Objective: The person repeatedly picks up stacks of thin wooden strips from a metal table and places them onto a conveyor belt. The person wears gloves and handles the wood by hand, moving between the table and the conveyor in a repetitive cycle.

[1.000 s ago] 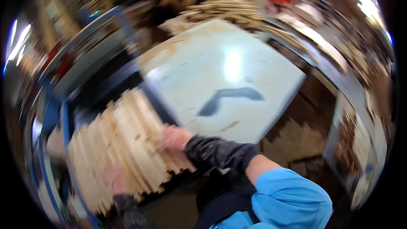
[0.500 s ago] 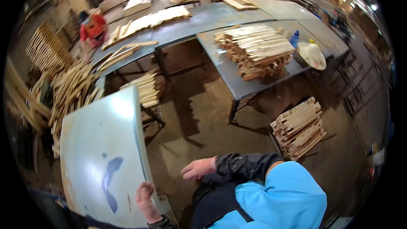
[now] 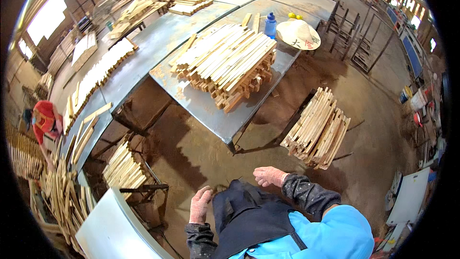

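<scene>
My left hand (image 3: 200,205), in a pinkish knit glove, is raised in front of my dark apron (image 3: 247,216), its fingers loosely bent and apart around nothing. My right hand (image 3: 270,176), gloved the same way, hovers over the floor with its fingers extended and holds nothing. Closest to the right hand is a stack of wooden strips (image 3: 317,129) on a low dark stand. Beyond both hands a larger pile of wooden strips (image 3: 230,60) lies on a grey metal table (image 3: 211,123). Neither hand touches wood or table.
A pale smooth-topped table (image 3: 115,232) stands at lower left, beside another low strip stack (image 3: 124,168). A blue bottle (image 3: 270,25) and a straw hat (image 3: 297,34) sit on the grey table. Far left, a person in red (image 3: 44,119) bends near loose slats (image 3: 64,192). Metal racks (image 3: 366,43) stand at right.
My view has turned right, so the pale table slid toward the lower left. My left hand is away from that table's edge; my right hand now appears nearer the low strip stack.
</scene>
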Available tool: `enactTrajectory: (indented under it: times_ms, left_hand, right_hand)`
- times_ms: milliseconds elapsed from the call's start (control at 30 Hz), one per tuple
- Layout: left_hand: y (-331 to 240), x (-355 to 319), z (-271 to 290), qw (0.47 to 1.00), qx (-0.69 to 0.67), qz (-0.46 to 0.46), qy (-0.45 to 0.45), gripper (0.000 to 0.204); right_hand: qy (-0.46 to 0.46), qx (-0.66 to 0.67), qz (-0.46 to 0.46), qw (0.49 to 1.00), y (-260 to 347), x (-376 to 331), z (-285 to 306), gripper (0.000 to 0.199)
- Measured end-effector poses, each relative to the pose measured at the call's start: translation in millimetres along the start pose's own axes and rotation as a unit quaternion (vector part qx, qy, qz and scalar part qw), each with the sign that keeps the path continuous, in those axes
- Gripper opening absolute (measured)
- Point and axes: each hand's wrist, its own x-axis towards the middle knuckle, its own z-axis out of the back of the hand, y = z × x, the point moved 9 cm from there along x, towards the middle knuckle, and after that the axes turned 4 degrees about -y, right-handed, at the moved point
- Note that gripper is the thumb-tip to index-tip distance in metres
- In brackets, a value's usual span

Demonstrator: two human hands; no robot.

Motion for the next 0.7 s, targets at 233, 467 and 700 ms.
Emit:
enactTrajectory:
  times_ms: [233, 467, 700]
  left_hand:
    - [-67, 167, 21, 0.998, -0.030, 0.030, 0.049, 0.045]
    - [-244, 319, -33, 0.979, 0.044, -0.142, 0.138, 0.041]
    - [-361, 468, -121, 0.950, 0.068, -0.276, 0.132, 0.056]
  right_hand:
    - [-0.019, 0.194, 0.021, 0.981, 56, 74, 30, 0.017]
    - [-0.224, 0.140, 0.082, 0.961, 179, 107, 89, 0.116]
    - [-0.376, 0.041, 0.169, 0.910, 313, 122, 157, 0.125]
